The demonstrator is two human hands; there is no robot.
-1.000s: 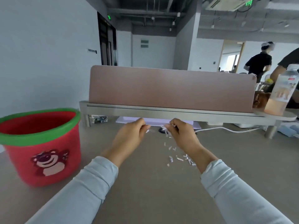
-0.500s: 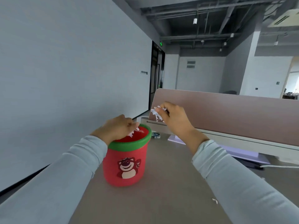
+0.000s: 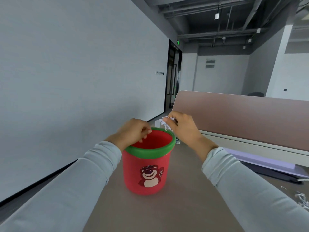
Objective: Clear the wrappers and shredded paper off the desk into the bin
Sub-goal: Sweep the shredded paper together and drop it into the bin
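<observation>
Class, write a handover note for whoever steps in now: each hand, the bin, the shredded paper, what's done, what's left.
Left hand: fingers curled over the bin rim; contents unclear.
Right hand: pinches a shredded paper clump above the bin's far rim.
Bin: upright on the desk.
Done: a handful brought to the bin.
Left: drop it in, then gather the loose shreds at the desk's right edge.

Right hand (image 3: 182, 129) pinching shredded paper (image 3: 164, 122) above red bin (image 3: 130, 168) (green rim), left hand (image 3: 133, 131) curled over it
</observation>
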